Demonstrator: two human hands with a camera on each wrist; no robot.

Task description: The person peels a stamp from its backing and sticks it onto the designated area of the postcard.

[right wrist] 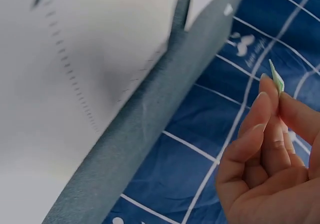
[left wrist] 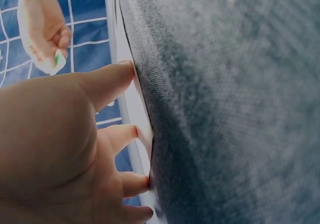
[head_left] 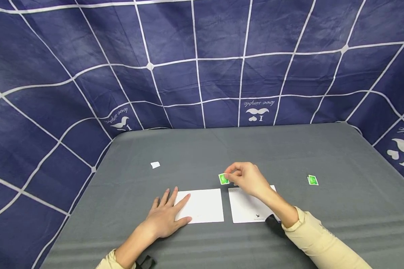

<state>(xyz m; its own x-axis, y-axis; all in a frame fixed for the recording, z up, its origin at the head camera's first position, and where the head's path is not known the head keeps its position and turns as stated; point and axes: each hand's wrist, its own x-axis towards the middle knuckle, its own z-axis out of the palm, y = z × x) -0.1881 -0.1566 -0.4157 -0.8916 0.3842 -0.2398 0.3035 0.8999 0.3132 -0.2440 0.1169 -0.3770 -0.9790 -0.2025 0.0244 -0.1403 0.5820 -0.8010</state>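
Observation:
A small green stamp (head_left: 223,179) with a white border is pinched between thumb and fingertips of my right hand (head_left: 250,181). In the head view it shows just beyond the two white cards; the right wrist view catches the stamp (right wrist: 277,77) nearly edge-on. My left hand (head_left: 166,216) lies with fingers spread, thumb and index finger on the left edge of the blank white card (head_left: 205,205). The left wrist view has its fingertips (left wrist: 125,72) on that card. Beneath my right forearm lies the other card (head_left: 242,205), partly covered, with a small dark bird mark near its bottom.
Another green stamp (head_left: 312,180) lies to the right on the grey cloth-covered table (head_left: 195,153). A small white paper piece (head_left: 155,164) sits at the back left. Blue grid-patterned cloth (head_left: 222,78) hangs behind and at the sides.

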